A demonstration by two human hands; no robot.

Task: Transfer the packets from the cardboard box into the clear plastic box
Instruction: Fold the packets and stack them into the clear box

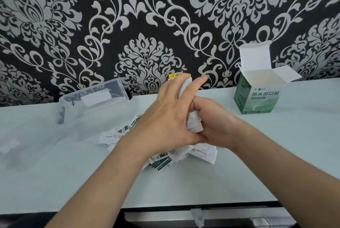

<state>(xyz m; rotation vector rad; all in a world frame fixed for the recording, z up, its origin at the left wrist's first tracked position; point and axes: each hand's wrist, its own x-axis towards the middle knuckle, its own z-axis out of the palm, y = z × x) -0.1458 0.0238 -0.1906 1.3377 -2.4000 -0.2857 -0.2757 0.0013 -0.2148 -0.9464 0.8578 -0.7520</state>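
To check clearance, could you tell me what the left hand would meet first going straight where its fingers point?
The left hand would probably reach the wall first, passing left of the cardboard box; depth is unclear.

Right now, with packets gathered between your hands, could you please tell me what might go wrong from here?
1. The bundle of packets is only squeezed between the left hand and right hand, with ragged ends; some could slip out on the way to the clear plastic box.
2. Loose packets lie scattered on the table beneath the hands; a forearm might sweep some toward the near edge.
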